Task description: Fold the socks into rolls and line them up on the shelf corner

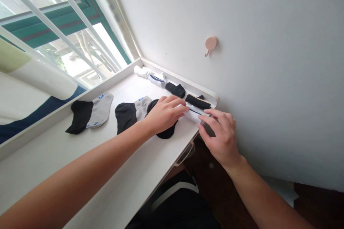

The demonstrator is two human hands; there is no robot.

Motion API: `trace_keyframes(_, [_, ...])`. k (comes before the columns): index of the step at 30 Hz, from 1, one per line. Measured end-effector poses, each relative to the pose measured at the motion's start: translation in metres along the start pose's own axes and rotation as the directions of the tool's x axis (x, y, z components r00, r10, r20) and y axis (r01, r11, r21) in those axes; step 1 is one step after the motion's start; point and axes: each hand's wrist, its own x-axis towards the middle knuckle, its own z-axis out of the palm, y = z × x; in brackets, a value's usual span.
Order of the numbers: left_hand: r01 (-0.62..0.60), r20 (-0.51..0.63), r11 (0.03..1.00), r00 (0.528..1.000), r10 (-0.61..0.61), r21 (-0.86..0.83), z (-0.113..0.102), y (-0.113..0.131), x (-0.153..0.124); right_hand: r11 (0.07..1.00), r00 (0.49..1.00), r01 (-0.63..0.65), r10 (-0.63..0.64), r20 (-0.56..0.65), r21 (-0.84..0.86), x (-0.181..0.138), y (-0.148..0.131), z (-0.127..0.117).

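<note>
A white rolled sock (192, 116) with a dark stripe lies near the table's right front edge. My left hand (169, 111) has its fingertips closed on the left end of that sock. At its other end, the curved fingers and thumb of my right hand (221, 134) grip the sock. Just behind it rests a black rolled sock (198, 102). Partly under my left hand is a black sock (167, 133) lying flat. A grey and black sock (126, 116) is beside it, partly hidden by my left forearm.
Along the back ledge lie a small black folded sock (175, 89) and white rolled socks (150, 75). Farther left is another grey and black sock (90, 113). A barred window (61, 32) and curtain (29, 89) are at left; a pink hook (211, 43) is on the wall.
</note>
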Motion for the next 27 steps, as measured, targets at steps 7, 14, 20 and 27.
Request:
trace_keyframes(7, [-0.053, -0.038, 0.995, 0.998, 0.056, 0.082, -0.006, 0.004, -0.015, 1.0, 1.0, 0.019, -0.018, 0.019, -0.007, -0.001, 0.003, -0.001])
trace_keyframes(14, [-0.084, 0.061, 0.992, 0.995, 0.078, 0.092, -0.018, 0.014, -0.03, 0.999, 0.999, 0.021, -0.022, 0.043, 0.025, -0.003, 0.003, -0.003])
trace_keyframes(20, [-0.059, 0.009, 0.995, 0.998, 0.059, 0.083, -0.017, 0.015, -0.032, 0.997, 0.996, 0.059, -0.063, 0.065, 0.057, -0.004, 0.002, -0.004])
trace_keyframes(27, [-0.056, -0.035, 0.996, 0.998, 0.058, 0.077, -0.016, 0.013, -0.033, 0.996, 0.994, 0.075, -0.078, 0.071, 0.055, -0.002, -0.001, -0.003])
